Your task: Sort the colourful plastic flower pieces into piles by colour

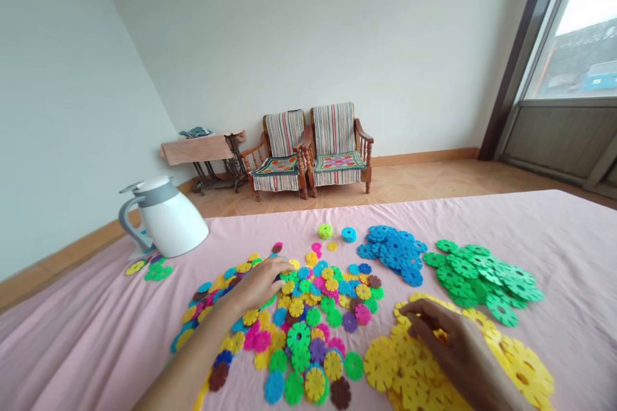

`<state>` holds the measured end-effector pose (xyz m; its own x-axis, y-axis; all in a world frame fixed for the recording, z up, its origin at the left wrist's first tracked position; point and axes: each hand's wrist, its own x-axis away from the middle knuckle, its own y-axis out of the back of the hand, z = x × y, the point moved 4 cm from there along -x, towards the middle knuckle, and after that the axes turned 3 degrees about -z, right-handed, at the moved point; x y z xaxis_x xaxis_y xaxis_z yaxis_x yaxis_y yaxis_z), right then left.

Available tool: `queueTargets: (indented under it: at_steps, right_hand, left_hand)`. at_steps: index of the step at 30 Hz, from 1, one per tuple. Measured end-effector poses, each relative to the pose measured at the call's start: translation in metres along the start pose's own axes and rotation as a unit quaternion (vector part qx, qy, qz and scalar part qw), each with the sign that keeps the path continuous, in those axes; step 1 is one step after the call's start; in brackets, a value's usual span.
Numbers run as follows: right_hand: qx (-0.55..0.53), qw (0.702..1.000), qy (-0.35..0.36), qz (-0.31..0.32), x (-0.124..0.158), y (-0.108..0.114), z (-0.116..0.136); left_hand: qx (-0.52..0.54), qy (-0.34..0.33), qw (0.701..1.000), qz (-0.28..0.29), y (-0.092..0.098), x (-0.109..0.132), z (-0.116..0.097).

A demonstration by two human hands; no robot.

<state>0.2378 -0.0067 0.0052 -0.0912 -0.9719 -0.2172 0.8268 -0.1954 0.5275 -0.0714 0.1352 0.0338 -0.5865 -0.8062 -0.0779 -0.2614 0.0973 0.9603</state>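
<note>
A mixed heap of coloured plastic snowflake discs point(308, 321) lies on the pink cloth point(96, 340). My left hand point(260, 282) reaches over the far left part of the heap, fingers curled down onto the discs near a yellow one; what they hold is hidden. My right hand point(453, 347) rests on the yellow disc pile point(525, 372), fingers bent and pressed on yellow discs at its far edge. Sorted piles of blue discs point(395, 250) and green discs point(482, 276) lie beyond it.
A white jug with a grey handle point(164, 218) stands at the far left of the cloth, a few discs point(149, 268) beside it. Two single discs, green point(325, 230) and blue point(349, 234), lie apart. Two wooden chairs point(308, 151) and a small table stand by the wall.
</note>
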Motion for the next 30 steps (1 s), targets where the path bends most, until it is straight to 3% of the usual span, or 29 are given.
queueTargets:
  at_steps: [9,12,17,22,27,30]
  right_hand:
    - [0.009,1.000,0.002,-0.010,0.001,-0.002,0.007]
    - [0.029,0.999,0.018,-0.008,0.000,-0.006,0.011]
    - [0.040,0.999,0.032,-0.005,-0.002,-0.011,0.019]
    - [0.037,0.999,0.029,-0.007,0.002,-0.013,0.022]
    - [0.022,0.999,0.016,-0.030,0.000,-0.002,0.020]
    - [0.018,0.997,0.015,-0.068,-0.005,0.014,0.009]
  left_hand:
    - [0.053,0.024,0.997,-0.053,0.008,0.015,0.004]
    - [0.026,0.028,0.996,-0.082,0.005,0.004,0.012]
    - [-0.015,0.027,0.999,-0.036,-0.006,-0.023,0.020]
    - [0.015,0.042,0.998,-0.043,-0.006,-0.037,0.022]
    - [0.103,0.061,0.990,-0.074,0.001,-0.035,0.010]
    - [0.169,0.060,0.981,-0.074,-0.004,-0.034,-0.017]
